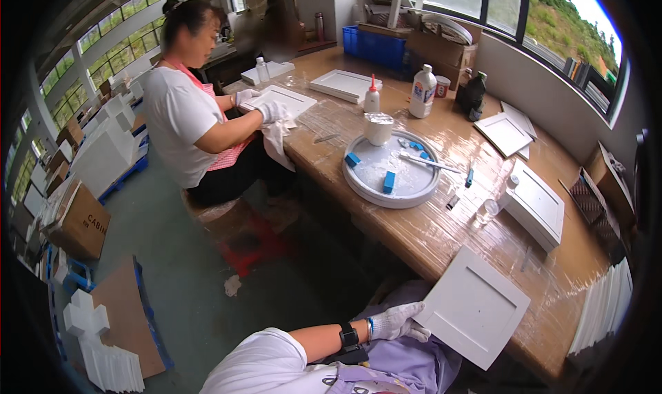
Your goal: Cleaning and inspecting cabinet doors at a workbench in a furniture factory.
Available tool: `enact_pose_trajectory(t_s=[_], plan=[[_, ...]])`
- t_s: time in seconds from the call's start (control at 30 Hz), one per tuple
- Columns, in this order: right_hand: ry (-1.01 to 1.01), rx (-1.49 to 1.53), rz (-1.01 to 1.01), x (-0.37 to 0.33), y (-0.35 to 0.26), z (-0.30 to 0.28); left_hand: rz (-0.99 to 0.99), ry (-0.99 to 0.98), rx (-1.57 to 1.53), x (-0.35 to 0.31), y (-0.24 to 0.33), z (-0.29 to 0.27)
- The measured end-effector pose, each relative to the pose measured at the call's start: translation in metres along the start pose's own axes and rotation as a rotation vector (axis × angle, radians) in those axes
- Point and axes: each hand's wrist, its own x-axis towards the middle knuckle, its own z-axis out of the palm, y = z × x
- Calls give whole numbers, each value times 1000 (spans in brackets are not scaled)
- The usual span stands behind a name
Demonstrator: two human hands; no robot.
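My left hand (pixel 398 321), in a white knit glove, grips the left edge of a white framed panel (pixel 476 310). The fingers close around that edge, and the panel tilts over my lap at the table's near edge. My right hand does not show. Beyond the panel, a stack of similar white panels (pixel 534 204) lies on the table (pixel 310 142), with a small clear bottle (pixel 509 187) and a clear cup (pixel 487 211) beside it. Left of these is a round white tray (pixel 386 199) with blue blocks (pixel 389 182), a white-handled tool (pixel 431 162) and a white tub (pixel 378 128).
Across the table's left end, a seated co-worker (pixel 186 118) with gloved hands handles another white panel (pixel 283 103). Bottles (pixel 422 94), a blue crate (pixel 376 48) and cardboard boxes (pixel 441 55) stand toward the window. Upright white panels (pixel 603 311) are at the right; a carton (pixel 76 221) sits on the left floor.
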Motion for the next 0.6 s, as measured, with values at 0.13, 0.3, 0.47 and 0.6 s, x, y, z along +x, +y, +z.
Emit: enact_pose_trajectory(t_s=[0.13, 0.3, 0.47, 0.6], plan=[[46, 599, 685, 43, -27, -42, 20, 24, 31, -4, 21, 4], [417, 1240, 787, 37, 15, -37, 13, 30, 111, 0, 24, 15], [469, 2024, 415, 34, 1, -125, -20, 13, 90, 0, 17, 11], [710, 1616, 141, 45, 0, -151, -20, 34, 87, -1, 16, 16]])
